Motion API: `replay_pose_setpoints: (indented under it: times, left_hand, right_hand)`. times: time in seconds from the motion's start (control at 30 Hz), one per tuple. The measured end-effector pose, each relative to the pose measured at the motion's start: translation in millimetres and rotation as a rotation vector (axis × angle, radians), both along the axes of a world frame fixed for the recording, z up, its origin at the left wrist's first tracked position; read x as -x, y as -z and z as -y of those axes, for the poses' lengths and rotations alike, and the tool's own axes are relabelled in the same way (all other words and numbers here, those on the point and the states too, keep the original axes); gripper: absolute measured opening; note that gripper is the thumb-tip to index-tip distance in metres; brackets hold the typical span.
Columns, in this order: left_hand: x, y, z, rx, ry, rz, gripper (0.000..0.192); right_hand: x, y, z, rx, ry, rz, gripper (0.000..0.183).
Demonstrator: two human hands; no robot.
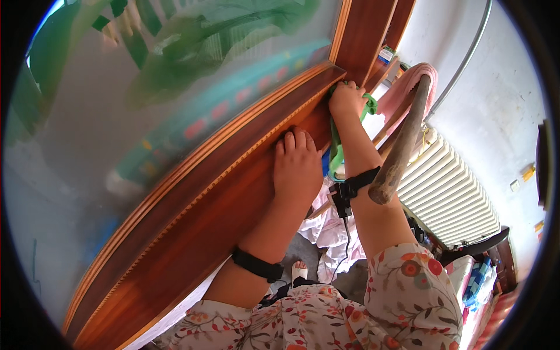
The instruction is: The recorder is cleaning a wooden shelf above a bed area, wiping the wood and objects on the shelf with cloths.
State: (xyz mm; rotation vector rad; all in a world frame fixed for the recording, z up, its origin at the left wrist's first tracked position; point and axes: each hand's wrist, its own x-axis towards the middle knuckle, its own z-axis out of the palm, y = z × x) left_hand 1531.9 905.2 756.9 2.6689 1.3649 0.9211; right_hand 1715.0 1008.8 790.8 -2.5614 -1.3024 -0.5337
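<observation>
Before me is a wooden frame with a beaded moulding (210, 188), below a glossy painted panel (144, 100) with green and turquoise shapes. My left hand (299, 162) rests on the reddish-brown wood, its fingertips at the moulding and nothing seen in it. Farther right, my right hand (348, 99) presses a green cloth (337, 148) against the wood near the frame's corner. Part of the cloth hangs below that hand, and a bunched end sticks out on its right side. Each forearm wears a black strap.
A wooden pole (400, 144) stands close to my right forearm, with a pink towel (411, 89) draped over its top. Behind it are a white radiator (450, 188) and a metal pipe (463, 65). Pale pink fabric (341, 258) hangs below my arms, and a cable runs from the right strap.
</observation>
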Motion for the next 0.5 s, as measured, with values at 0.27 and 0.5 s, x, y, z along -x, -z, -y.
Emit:
replay_pose_setpoints:
  times: [0.27,0.5]
  left_hand:
    - [5.3,-2.3,-9.1,0.054,-0.022,0.012,0.044]
    - [1.7,-2.8,-3.8,0.072,-0.010,0.026,0.044]
  right_hand:
    - [22.5,-35.8,-5.5,0.296,0.212,-0.206,0.038]
    - [40.6,-40.3,57.6,-0.037,0.181,-0.430,0.041]
